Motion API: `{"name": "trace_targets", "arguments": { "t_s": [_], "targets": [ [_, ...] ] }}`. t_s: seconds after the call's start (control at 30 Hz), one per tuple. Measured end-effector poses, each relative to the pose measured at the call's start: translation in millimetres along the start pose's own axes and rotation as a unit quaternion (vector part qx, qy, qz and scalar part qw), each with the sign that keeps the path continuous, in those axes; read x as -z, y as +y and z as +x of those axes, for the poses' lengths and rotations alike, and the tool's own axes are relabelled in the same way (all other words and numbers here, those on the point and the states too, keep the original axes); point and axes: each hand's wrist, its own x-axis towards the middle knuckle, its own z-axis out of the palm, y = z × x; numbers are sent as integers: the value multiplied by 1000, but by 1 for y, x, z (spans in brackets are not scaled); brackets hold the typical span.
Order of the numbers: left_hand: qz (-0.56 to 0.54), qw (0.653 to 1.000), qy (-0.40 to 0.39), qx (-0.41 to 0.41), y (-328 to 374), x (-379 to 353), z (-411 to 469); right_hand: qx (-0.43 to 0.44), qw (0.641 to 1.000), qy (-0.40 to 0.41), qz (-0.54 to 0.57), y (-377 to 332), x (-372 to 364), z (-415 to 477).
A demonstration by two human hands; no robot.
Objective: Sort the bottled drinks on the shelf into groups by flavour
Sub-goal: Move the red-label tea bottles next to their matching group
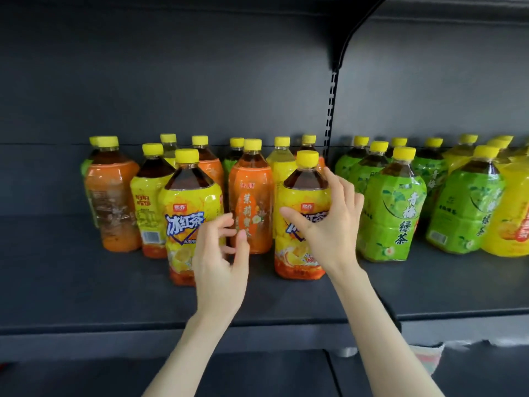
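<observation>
Yellow-capped drink bottles stand on a dark shelf [86,282]. At the front middle, my right hand [329,224] wraps a yellow iced-tea bottle [303,193], thumb across its label and fingers on its right side near the neck; the bottle stands upright on the shelf. My left hand [220,262] hovers with fingers apart and nothing in it, between another yellow iced-tea bottle [186,213] and an orange-labelled bottle [252,190] just behind. A green-labelled tea bottle [392,213] stands right of my right hand.
Mixed orange, yellow and green bottles crowd the back left, with an orange one [111,196] at the far left. Several green bottles and a yellow one [512,219] fill the right. A slotted upright [330,110] divides the back panel. Bare shelf lies in front.
</observation>
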Motion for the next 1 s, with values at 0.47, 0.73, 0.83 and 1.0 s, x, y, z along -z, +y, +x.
{"name": "trace_targets", "arguments": {
  "t_s": [0.47,0.73,0.83,1.0],
  "targets": [
    [28,959,-26,281,-40,45,19,-297,891,-153,307,-16,-14,-44],
    [-128,956,-50,258,-2,37,-7,-282,907,-60,308,-38,9,-65],
    [-173,953,-76,238,21,33,-6,-273,914,-21,300,-36,40,-63],
    [-261,932,-155,198,83,1,-14,-279,921,33,270,-20,115,-56]
  ]
}}
